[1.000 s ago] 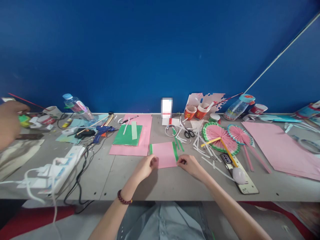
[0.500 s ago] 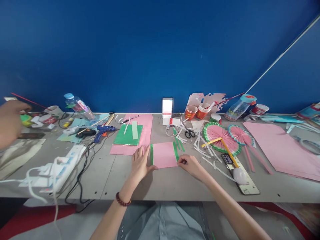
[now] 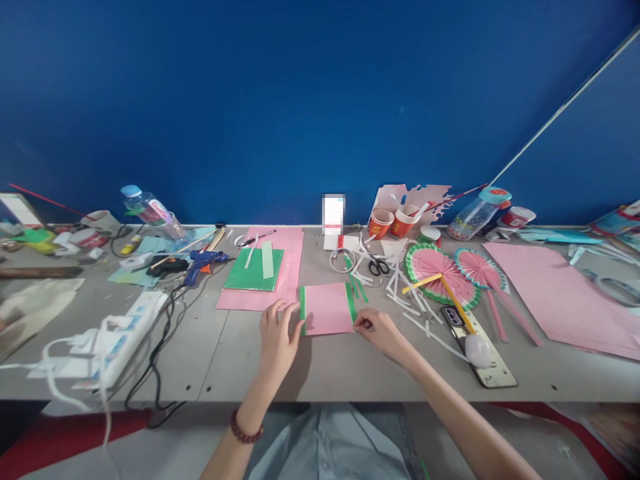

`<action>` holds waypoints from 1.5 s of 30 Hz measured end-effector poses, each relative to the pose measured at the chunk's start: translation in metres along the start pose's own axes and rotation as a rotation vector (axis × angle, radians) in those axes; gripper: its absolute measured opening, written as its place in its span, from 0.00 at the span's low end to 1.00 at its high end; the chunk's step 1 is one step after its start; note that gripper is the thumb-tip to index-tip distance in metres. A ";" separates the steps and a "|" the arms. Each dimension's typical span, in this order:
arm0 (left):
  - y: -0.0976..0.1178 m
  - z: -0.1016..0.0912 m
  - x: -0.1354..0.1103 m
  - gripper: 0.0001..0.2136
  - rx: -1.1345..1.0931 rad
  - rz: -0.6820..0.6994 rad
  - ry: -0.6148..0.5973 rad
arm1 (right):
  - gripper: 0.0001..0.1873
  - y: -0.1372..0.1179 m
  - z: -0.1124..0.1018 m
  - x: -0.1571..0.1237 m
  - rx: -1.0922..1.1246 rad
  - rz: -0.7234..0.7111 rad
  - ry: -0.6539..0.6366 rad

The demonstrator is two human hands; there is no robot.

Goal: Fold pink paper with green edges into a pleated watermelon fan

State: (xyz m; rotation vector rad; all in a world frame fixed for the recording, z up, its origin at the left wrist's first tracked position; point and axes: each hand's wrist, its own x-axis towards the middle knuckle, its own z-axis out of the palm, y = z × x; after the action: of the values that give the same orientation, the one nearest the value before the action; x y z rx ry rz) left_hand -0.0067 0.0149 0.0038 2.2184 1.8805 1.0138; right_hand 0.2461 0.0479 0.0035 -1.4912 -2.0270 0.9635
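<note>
A small pink paper sheet with a green strip along each side lies flat on the grey table in front of me. My left hand rests flat just left of it, fingers stretched out, fingertips by the left green strip. My right hand pinches the sheet's lower right corner at the right green strip.
Watermelon-style paper fans, a ruler, scissors and white paper scraps lie to the right. Green card on a larger pink sheet, a blue glue gun, a power strip with cables and a bottle lie left. Paper cups stand at the back.
My left hand let go of the sheet's lower left corner, opened and slid down-left onto the table. Another person's hand at the far left has left the view.
</note>
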 end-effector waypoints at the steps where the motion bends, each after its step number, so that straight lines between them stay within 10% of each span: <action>1: 0.008 -0.001 -0.003 0.12 0.011 0.036 0.009 | 0.06 0.000 0.000 0.000 0.003 0.001 -0.004; 12: 0.049 0.036 -0.049 0.21 0.178 0.222 -0.177 | 0.06 0.004 0.003 0.000 -0.004 -0.012 0.007; 26: 0.049 0.028 -0.055 0.30 0.197 0.231 -0.294 | 0.08 0.004 0.011 -0.008 -0.083 -0.097 0.135; 36: 0.058 0.018 -0.046 0.29 0.159 0.191 -0.366 | 0.15 -0.006 0.046 -0.039 -0.608 -0.364 0.341; 45: 0.055 0.024 -0.051 0.30 0.157 0.183 -0.338 | 0.22 -0.027 0.060 -0.058 -0.608 -0.194 0.349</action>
State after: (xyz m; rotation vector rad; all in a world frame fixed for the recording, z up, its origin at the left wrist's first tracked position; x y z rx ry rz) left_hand 0.0503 -0.0367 -0.0129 2.4949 1.6853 0.4767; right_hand 0.2052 -0.0278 -0.0132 -1.5614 -2.2376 -0.0143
